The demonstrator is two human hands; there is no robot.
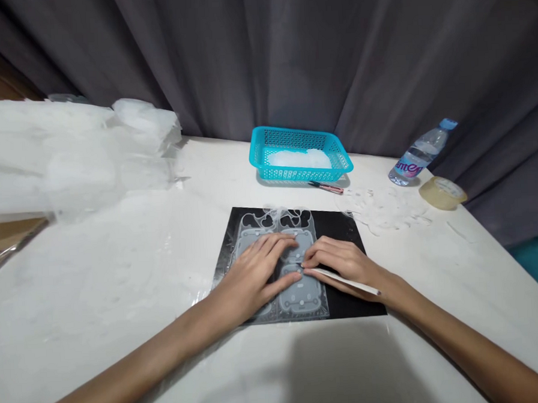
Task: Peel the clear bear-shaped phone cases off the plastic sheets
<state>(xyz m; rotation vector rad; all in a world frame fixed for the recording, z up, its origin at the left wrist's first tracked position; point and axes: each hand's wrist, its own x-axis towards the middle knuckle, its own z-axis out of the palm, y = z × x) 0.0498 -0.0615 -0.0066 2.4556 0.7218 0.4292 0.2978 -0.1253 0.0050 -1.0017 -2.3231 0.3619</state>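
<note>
A clear plastic sheet with grey rounded-rectangle shapes lies on a black mat. Flat on its middle rests my left hand, fingers spread and thumb apart, pressing on the sheet. My right hand is closed round a slim white pen-shaped tool. Its dark tip meets the sheet between an upper and a lower grey shape, near my left thumb. I cannot make out what kind of tip it is. Along the sheet's top edge, cut-out openings show the black below, with thin curled strips beside them.
A blue plastic basket holding white pieces stands at the back, with a pink-handled cutter before it. Clear scraps, a water bottle and a tape roll sit at right. Stacked white plastic sheets fill the left.
</note>
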